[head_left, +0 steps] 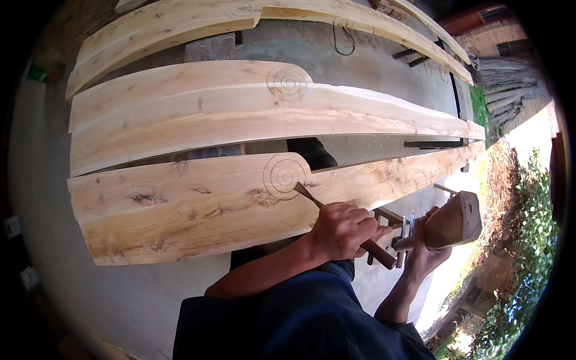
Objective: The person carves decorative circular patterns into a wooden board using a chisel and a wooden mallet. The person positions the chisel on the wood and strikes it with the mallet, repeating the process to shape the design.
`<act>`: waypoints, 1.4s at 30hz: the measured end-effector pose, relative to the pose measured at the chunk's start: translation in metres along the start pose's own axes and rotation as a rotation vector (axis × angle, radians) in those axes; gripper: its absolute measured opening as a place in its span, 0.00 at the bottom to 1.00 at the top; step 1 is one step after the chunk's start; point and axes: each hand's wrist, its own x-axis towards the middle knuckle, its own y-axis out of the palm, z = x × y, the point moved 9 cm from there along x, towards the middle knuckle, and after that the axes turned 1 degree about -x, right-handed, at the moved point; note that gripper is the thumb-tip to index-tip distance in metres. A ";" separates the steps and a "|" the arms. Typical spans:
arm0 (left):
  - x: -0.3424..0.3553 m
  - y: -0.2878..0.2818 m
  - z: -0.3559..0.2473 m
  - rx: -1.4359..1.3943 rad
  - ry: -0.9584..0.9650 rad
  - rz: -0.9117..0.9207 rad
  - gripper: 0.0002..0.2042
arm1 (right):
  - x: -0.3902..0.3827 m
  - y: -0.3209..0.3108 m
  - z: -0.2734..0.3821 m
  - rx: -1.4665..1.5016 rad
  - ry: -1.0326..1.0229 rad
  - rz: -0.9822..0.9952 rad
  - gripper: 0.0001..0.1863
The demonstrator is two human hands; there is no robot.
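Observation:
My left hand (343, 233) is closed around a chisel (308, 193) whose wooden handle sticks out below the fist. The chisel slants up and left, its blade end at the lower right part of a pencilled spiral (279, 174) on the nearest plank (198, 222). Whether the edge touches the wood I cannot tell. To the right, my right hand (427, 255) grips a wooden mallet (451, 223) with a blocky head. The mallet is apart from the chisel handle.
Beyond lie a second curved plank (198, 114) with a similar spiral and a third board (180, 21). Several metal tools (407, 231) rest on a small wooden stand (390, 216) near my hands. A stack of grey timber (510, 81) and leafy plants (531, 240) stand right.

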 end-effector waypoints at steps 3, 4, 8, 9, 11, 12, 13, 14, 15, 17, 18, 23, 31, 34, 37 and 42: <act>0.004 -0.011 0.003 0.028 0.007 -0.087 0.24 | -0.007 0.013 -0.020 0.006 0.141 0.118 0.19; 0.002 -0.009 0.004 0.023 -0.007 -0.084 0.24 | -0.010 0.013 -0.021 -0.008 0.149 0.131 0.18; 0.011 -0.005 -0.010 -0.029 0.028 -0.047 0.25 | -0.014 0.015 -0.024 0.038 0.162 0.147 0.18; 0.012 -0.004 -0.014 -0.029 0.033 -0.051 0.25 | -0.015 0.015 -0.025 0.026 0.178 0.148 0.18; 0.013 -0.007 -0.014 -0.009 0.032 -0.082 0.24 | -0.016 0.016 -0.027 0.002 0.207 0.148 0.18; 0.012 -0.010 -0.009 0.012 0.026 -0.109 0.24 | -0.016 0.017 -0.026 -0.018 0.199 0.151 0.18; 0.012 -0.013 -0.004 0.032 0.020 -0.136 0.24 | -0.017 0.018 -0.026 -0.037 0.190 0.154 0.18; 0.011 -0.014 -0.002 0.027 0.018 -0.140 0.23 | -0.017 0.019 -0.026 -0.058 0.182 0.158 0.18; 0.011 -0.014 -0.001 0.033 0.018 -0.143 0.23 | -0.018 0.018 -0.030 -0.078 0.179 0.173 0.18; 0.012 -0.015 -0.001 0.047 0.020 -0.149 0.23 | -0.019 0.019 -0.035 -0.118 0.170 0.204 0.18; 0.012 -0.016 0.000 0.054 0.017 -0.156 0.23 | -0.020 0.021 -0.036 -0.089 0.214 0.206 0.18; 0.010 -0.015 0.006 0.090 0.022 -0.170 0.22 | -0.020 0.028 -0.033 -0.041 0.242 0.232 0.20; 0.012 -0.013 0.008 0.098 0.002 -0.164 0.22 | -0.018 0.028 -0.039 -0.087 0.237 0.270 0.21; 0.010 -0.013 0.009 0.102 -0.005 -0.171 0.22 | -0.018 0.028 -0.039 -0.098 0.226 0.257 0.21; 0.013 -0.014 0.011 0.109 -0.017 -0.202 0.22 | -0.017 0.026 -0.044 -0.061 0.181 0.258 0.21; 0.035 -0.012 0.028 0.139 -0.118 -0.236 0.22 | -0.015 0.029 -0.034 -0.137 0.173 0.236 0.18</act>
